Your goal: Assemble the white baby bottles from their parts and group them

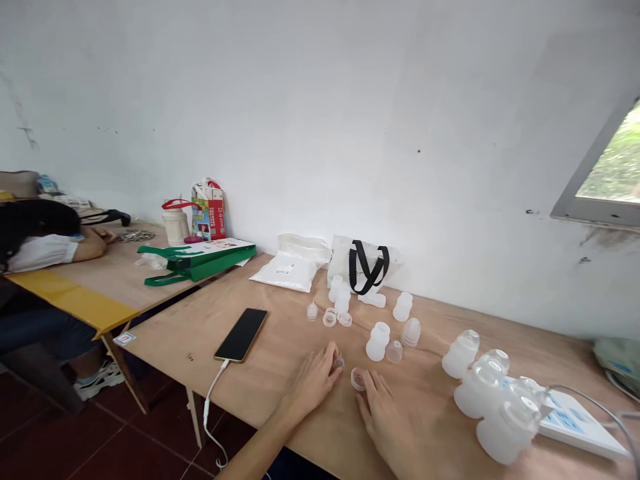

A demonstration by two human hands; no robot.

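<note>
My left hand [317, 377] is closed around a small clear piece [339, 362], perhaps a bottle teat, just above the wooden table. To its right, the fingers of my right hand [384, 403] grip the edge of a clear screw ring [357, 380]. Beyond my hands stand an open frosted baby bottle [378, 341], a clear domed cap [394, 352] and a ribbed stack of clear caps [411, 332]. Two more rings [329, 317] and a teat fitted in a ring [312, 311] lie farther back. Several capped baby bottles [480, 387] are grouped at the right.
A phone [242, 335] with a white cable lies left. White plastic packets [287, 270] and a black-handled bag [345, 257] rest by the wall. A white box [580, 420] sits right. At the neighbouring table [170, 293], with a green bag [220, 260], a person leans over.
</note>
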